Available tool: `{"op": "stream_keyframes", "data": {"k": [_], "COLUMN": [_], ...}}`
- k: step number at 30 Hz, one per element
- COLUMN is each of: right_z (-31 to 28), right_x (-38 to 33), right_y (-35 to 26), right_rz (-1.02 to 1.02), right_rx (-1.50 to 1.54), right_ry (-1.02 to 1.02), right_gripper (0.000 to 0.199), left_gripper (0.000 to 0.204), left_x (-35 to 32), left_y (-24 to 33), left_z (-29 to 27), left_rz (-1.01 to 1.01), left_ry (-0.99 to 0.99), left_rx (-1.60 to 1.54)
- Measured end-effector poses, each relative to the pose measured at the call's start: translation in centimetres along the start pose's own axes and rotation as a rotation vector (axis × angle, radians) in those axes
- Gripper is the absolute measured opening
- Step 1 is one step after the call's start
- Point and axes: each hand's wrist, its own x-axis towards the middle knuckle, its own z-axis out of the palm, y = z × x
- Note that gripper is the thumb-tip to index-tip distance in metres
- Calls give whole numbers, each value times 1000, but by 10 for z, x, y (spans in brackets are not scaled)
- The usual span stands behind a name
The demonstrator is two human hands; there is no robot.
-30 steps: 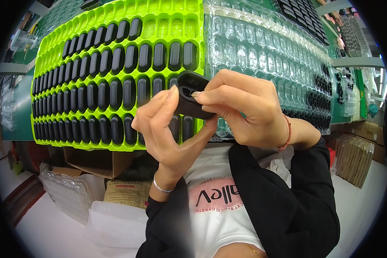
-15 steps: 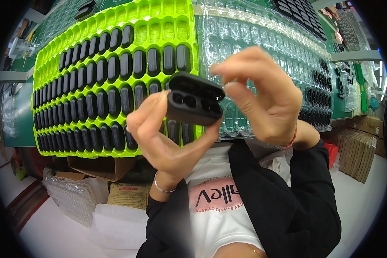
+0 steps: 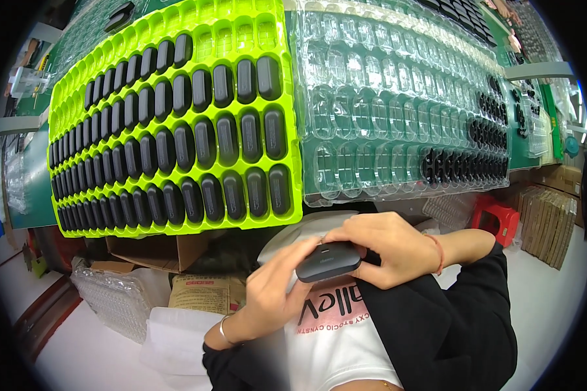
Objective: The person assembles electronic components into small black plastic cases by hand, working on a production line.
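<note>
Close to my chest, a black earbud charging case (image 3: pixel 328 262) is held between both hands, its lid closed. The fingers and thumb of my left hand (image 3: pixel 277 283) grip its left end. My right hand (image 3: pixel 390 251) wraps its right end, fingertips on the far edge and thumb on the near side. Just beyond, to the left, a lime-green tray (image 3: pixel 292 189) carries rows of similar black cases (image 3: pixel 225 140). A clear plastic tray (image 3: pixel 346 107) lies to the right of it, with small black pieces (image 3: pixel 456 166) in the pockets at its right end.
A red stool (image 3: pixel 497 218) and stacked cardboard (image 3: pixel 546 231) stand on the floor at right. An open carton (image 3: pixel 166 253), a brown paper sack (image 3: pixel 202 293) and clear trays (image 3: pixel 111 300) sit below the table at left. Metal bars (image 3: pixel 538 70) stick out at both sides.
The open case has been shut and brought down from over the trays toward my chest. My right hand, empty before, now grips it too. The view has shifted slightly.
</note>
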Motion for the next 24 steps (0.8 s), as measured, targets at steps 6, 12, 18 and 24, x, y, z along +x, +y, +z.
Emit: {"op": "stream_keyframes", "data": {"k": [6, 12, 18, 24], "right_z": [40, 66, 103, 112], "right_x": [-14, -5, -7, -5], "right_y": [51, 80, 109, 131], "right_rz": [-44, 72, 93, 152], "right_rx": [-66, -63, 20, 59], "right_ry": [-44, -233, -81, 22], "right_gripper": [38, 35, 26, 20], "left_gripper": [50, 33, 30, 26], "left_x": [-24, -36, -59, -51], "left_y": [-33, -61, -90, -113], "left_z": [18, 32, 56, 59], "left_rz": [-398, -493, -563, -804], "left_ry": [-278, -217, -96, -183], "left_rx": [-265, -282, -277, -606]}}
